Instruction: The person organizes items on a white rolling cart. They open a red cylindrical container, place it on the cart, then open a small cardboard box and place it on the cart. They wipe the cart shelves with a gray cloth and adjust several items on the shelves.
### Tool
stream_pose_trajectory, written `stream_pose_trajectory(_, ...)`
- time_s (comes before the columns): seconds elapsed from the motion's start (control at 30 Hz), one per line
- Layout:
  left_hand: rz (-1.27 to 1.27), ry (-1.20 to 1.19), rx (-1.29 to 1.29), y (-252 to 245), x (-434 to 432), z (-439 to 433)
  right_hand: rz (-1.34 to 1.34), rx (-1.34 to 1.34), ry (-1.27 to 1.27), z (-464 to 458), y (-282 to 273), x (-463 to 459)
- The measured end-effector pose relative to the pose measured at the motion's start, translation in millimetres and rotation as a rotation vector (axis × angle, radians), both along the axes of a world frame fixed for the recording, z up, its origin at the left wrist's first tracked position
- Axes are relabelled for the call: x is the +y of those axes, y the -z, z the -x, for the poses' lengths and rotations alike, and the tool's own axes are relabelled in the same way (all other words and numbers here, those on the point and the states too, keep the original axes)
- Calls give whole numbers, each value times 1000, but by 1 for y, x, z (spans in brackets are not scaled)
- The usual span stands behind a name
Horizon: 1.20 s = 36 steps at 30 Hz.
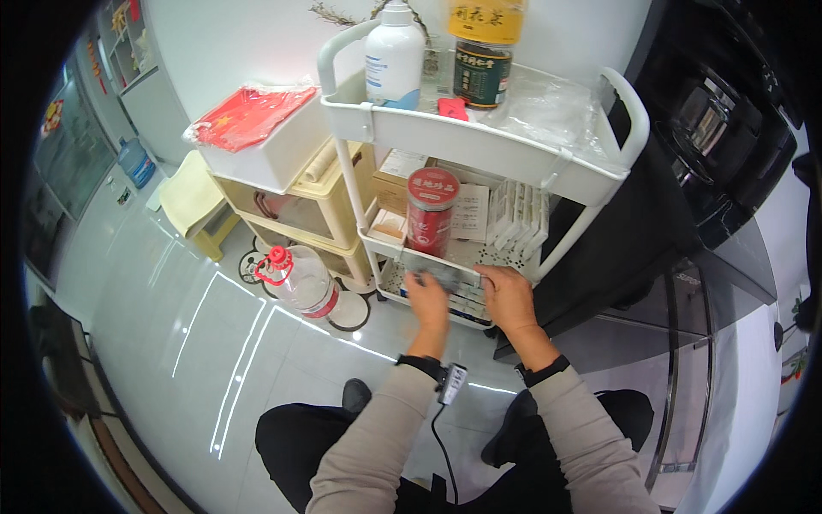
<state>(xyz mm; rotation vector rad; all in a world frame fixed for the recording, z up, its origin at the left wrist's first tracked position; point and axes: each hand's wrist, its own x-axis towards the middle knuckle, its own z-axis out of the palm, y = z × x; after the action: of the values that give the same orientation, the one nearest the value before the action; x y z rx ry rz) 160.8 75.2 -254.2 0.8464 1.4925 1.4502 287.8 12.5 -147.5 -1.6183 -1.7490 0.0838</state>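
My left hand [428,301] is blurred and holds a grey cloth [439,272] against the front rim of the middle shelf of a white utility cart [475,133]. The fingers of my right hand [512,297] are closed over that same rim, farther right. Just behind the cloth stands a red canister [429,221] with a red lid. Beside it on the middle shelf are a brown cardboard box [392,187], a small white box [388,225] and a row of thin white packs [521,215]. Flat packs [469,301] on the bottom shelf are partly hidden by my hands.
The cart's top holds a white pump bottle [393,64], a dark-green labelled jar [481,76] and clear plastic wrap [552,112]. Left stand a yellow drawer unit [350,225], a large clear jug [302,283] and a yellow stool [189,193]. A black cabinet [616,257] borders the right.
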Motion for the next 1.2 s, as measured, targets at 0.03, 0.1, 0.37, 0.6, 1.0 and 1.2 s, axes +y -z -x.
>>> stream_pose_trajectory(0.03, 45, 76, 221, 3, -7, -9, 15, 13, 5, 1, 0, 1)
stream_pose_trajectory(0.1, -32, 140, 126, 8, -26, -28, 66, 23, 43, 2, -1, 2)
stream_pose_trajectory(0.37, 51, -101, -518, -13, 19, 21, -3, 6, -21, -2, -1, -3)
stream_pose_trajectory(0.6, -43, 193, 197, 12, -28, -33, 49, 19, 12, 1, -3, 1)
stream_pose_trajectory(1.0, 36, 187, 293, 0, -27, -22, 11, 22, -1, -1, -1, 1)
stream_pose_trajectory(1.2, 164, -15, -314, 10, -18, -8, -30, 1, -60, -6, 1, -1)
